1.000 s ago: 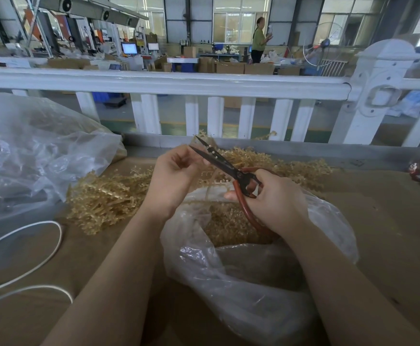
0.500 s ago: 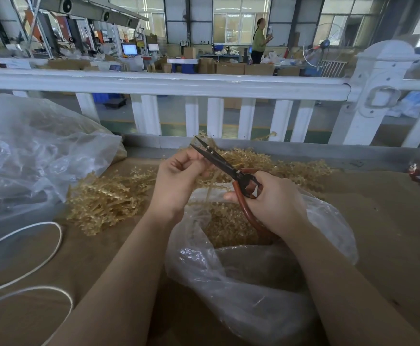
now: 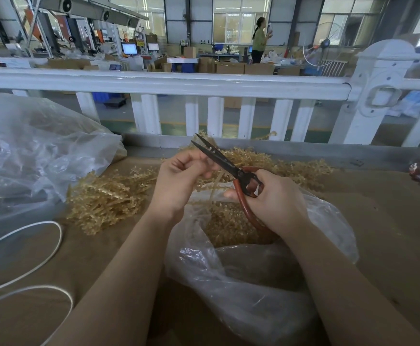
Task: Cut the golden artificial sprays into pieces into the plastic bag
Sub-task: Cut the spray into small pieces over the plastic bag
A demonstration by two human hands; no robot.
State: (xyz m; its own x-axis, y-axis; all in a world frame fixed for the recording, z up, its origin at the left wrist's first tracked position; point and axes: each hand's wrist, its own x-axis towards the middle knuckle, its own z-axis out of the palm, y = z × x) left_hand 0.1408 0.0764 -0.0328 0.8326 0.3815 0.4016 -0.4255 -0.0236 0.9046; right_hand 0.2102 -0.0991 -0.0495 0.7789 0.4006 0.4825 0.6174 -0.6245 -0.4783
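Nearest, the plastic bag (image 3: 241, 283) sits open directly under both hands, likely so cut bits drop straight in; a heap of gold pieces already lies inside. Above its mouth the right hand (image 3: 276, 203) grips the scissors (image 3: 226, 163), blades slightly parted, while the left hand (image 3: 179, 178) pinches a spray stem beside the blades. Farther left and behind, uncut golden sprays (image 3: 109, 196) wait on the table

Right hand (image 3: 276, 203) holding scissors (image 3: 225, 163), left hand (image 3: 179, 178) pinching spray stem above plastic bag (image 3: 241, 278)
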